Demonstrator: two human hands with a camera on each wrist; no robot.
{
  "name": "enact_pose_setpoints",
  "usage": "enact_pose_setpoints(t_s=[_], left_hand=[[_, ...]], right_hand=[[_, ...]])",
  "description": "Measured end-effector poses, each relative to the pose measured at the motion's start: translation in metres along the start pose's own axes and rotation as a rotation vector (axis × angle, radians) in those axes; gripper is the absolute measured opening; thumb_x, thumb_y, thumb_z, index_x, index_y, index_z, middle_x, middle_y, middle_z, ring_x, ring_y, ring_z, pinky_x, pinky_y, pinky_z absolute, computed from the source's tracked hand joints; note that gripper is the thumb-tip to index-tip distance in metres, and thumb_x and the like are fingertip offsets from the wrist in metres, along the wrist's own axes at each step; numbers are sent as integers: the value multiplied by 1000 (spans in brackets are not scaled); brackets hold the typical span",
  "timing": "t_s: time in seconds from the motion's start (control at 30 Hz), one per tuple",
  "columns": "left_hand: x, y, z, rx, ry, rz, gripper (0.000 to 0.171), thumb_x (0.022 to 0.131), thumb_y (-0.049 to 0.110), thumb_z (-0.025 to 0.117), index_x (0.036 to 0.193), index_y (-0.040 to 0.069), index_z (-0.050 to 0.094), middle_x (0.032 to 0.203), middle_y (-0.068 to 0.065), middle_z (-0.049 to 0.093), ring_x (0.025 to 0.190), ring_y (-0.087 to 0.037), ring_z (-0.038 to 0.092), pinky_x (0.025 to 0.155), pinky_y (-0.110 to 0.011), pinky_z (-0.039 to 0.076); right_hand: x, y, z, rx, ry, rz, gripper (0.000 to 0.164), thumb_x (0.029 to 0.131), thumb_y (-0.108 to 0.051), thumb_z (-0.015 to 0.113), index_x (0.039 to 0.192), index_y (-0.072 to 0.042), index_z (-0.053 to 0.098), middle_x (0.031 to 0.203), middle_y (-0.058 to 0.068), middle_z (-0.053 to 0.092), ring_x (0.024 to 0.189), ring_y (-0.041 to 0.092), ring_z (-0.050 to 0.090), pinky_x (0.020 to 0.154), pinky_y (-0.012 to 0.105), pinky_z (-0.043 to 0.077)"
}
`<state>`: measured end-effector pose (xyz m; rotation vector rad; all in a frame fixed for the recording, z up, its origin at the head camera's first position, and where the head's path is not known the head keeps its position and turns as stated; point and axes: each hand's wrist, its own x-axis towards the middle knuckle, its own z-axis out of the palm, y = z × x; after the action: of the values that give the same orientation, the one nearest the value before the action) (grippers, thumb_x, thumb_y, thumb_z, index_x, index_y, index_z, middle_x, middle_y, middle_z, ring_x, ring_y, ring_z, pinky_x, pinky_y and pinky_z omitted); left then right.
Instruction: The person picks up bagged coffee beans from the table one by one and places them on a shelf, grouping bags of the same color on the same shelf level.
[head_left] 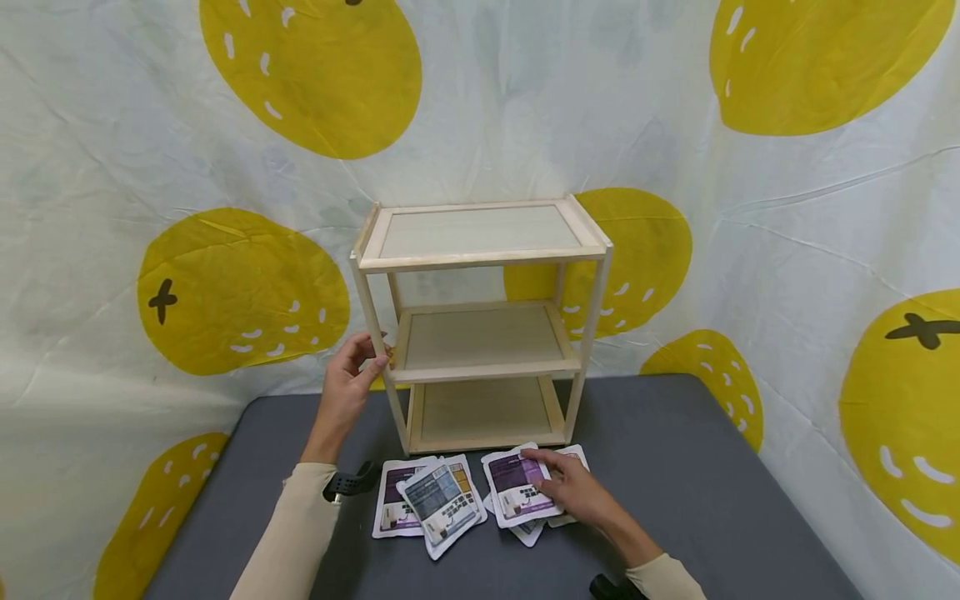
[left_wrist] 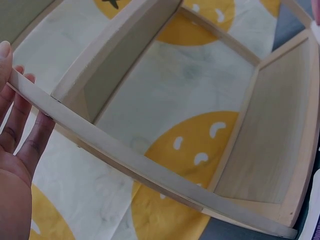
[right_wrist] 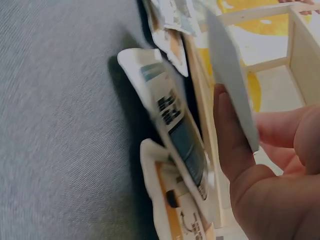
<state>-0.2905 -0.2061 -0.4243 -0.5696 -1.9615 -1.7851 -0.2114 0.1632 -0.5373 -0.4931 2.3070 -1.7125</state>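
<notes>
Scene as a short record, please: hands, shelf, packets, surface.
left hand: grips front-left post
right hand: pinches purple-and-white packet
shelf: pale, three tiers, upright
other packets: before the shelf, some overlapping
table: dark grey, under shelf and packets
backdrop: white, yellow fruit-like print

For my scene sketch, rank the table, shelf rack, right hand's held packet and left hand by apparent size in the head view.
1. Table
2. Shelf rack
3. Held packet and left hand: too alike to rank.
</notes>
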Motion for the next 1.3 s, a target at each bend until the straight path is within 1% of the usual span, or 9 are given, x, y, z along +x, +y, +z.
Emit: enact_pose_setpoints(t_s=[0.2, 0.43, 0.5, 0.57, 0.73, 0.77, 0.97, 1.2, 1.3], left_hand=[[0, 2, 0, 9, -3, 7, 36, 97, -4, 63, 131, -9, 56, 106, -33, 59, 99, -31, 64, 83, -23, 57], [-1, 2, 1, 12, 9, -21, 35, 97, 0, 64, 132, -3, 58, 109, -34, 57, 103, -36, 62, 82, -23, 57], [0, 3, 1, 8, 13, -31, 35, 98, 3, 65, 132, 1, 60, 111, -35, 57, 105, -40, 60, 82, -24, 57], [-1, 11, 2, 10, 12, -43, 34, 98, 3, 65, 131, 0, 59, 108, -26, 61, 106, -41, 60, 83, -25, 57], [-4, 32, 6, 23, 5, -64, 36, 97, -2, 63, 132, -8, 56, 102, -5, 64, 103, -30, 63, 84, -28, 58], [-4, 32, 6, 21, 5, -63, 37, 97, -2, 63, 132, -9, 56, 103, -10, 63, 103, -30, 63, 84, -28, 58], [-4, 31, 6, 7, 3, -59, 36, 97, -2, 62, 132, -8, 56, 110, -37, 55, 107, -53, 55, 84, -27, 58], [-4, 30, 5, 30, 1, -59, 35, 97, -1, 63, 131, -7, 57, 104, -16, 62, 105, -50, 57, 84, -28, 58], [-3, 23, 4, 32, -1, -53, 35, 97, -2, 63, 132, -6, 56, 105, -22, 61, 105, -50, 57, 84, -28, 58]], right_hand=[[-1, -7, -3, 228, -75, 107, 46, 102, -5, 55, 145, 10, 46, 126, 27, 64, 92, 20, 70, 75, 27, 57], [-4, -11, -3, 561, -185, 164, 58, 102, 0, 53, 156, 2, 32, 138, 22, 57, 110, 24, 68, 87, 34, 58], [-5, -12, -2, 613, -210, 161, 60, 102, 1, 55, 157, -2, 31, 137, 20, 57, 113, 27, 67, 90, 38, 57], [-6, -14, -1, 636, -227, 152, 63, 101, 1, 56, 158, -3, 31, 134, 19, 58, 115, 29, 66, 92, 41, 57], [-7, -27, 1, 527, -210, 105, 64, 97, 1, 63, 154, 0, 36, 126, 21, 63, 108, 29, 69, 86, 40, 59], [-7, -30, 1, 488, -204, 88, 63, 96, 1, 65, 153, 1, 38, 125, 22, 63, 106, 28, 70, 84, 39, 59], [-7, -52, -2, 347, -199, -21, 58, 96, -1, 66, 149, 6, 42, 130, 30, 58, 106, 29, 70, 85, 39, 59], [-8, -75, -9, 317, -203, -77, 65, 91, 3, 71, 149, 3, 41, 131, 31, 57, 110, 31, 69, 85, 40, 59], [-8, -83, -11, 343, -219, -89, 68, 90, 4, 71, 151, 2, 39, 133, 31, 56, 113, 33, 68, 86, 41, 59]])
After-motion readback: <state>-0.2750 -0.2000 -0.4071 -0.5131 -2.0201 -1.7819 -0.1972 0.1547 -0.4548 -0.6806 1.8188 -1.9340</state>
